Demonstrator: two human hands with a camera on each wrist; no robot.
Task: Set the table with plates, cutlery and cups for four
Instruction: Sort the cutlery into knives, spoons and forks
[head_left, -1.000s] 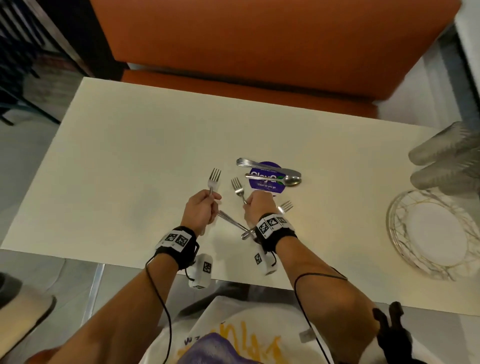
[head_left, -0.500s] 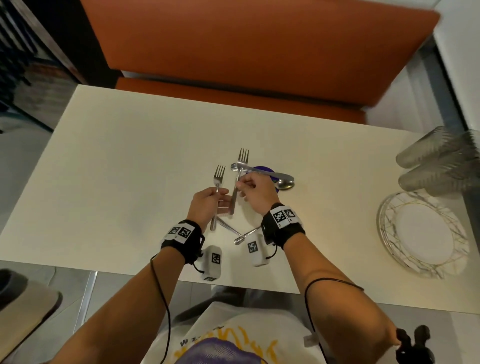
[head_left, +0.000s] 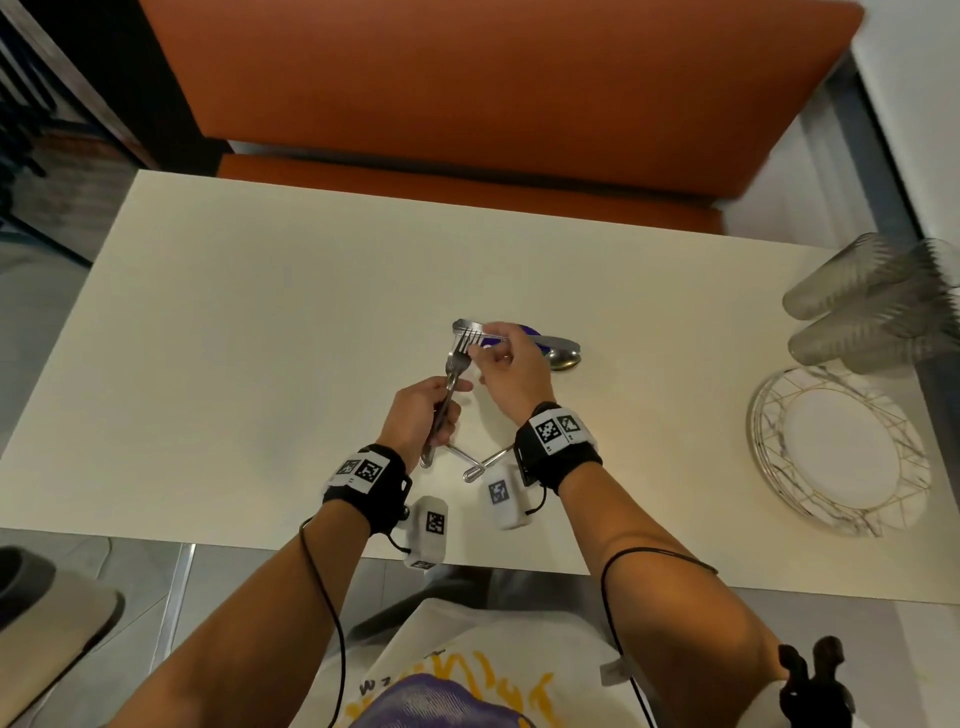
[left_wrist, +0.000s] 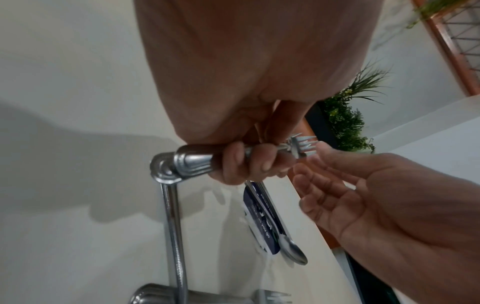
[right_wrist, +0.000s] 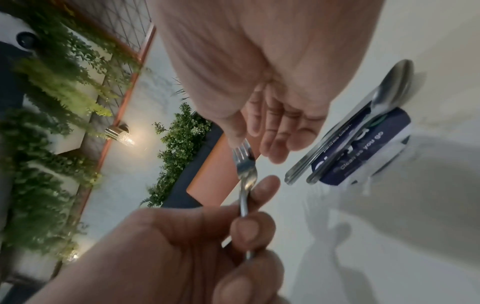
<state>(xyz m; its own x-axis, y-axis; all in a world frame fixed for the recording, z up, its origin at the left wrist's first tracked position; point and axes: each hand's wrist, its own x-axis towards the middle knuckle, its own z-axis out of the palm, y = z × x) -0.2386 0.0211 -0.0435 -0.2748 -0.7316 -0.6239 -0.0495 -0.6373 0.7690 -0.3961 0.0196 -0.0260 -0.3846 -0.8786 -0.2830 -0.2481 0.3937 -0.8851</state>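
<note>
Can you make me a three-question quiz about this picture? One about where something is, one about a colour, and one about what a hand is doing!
1. Where is the stack of plates?
A. At the table's right end
B. On the orange bench
C. On the person's lap

2. What colour is the packet under the spoon?
A. Red
B. Dark blue
C. Yellow

3. What is the left hand doing?
A. Lying flat on the table
B. Lifting a cup
C. Gripping forks

Answers:
1 A, the plates sit near the right edge of the table, below the cups.
2 B, the right wrist view shows dark blue with white lettering.
3 C, its fingers curl round the fork handles, tines pointing up.
</note>
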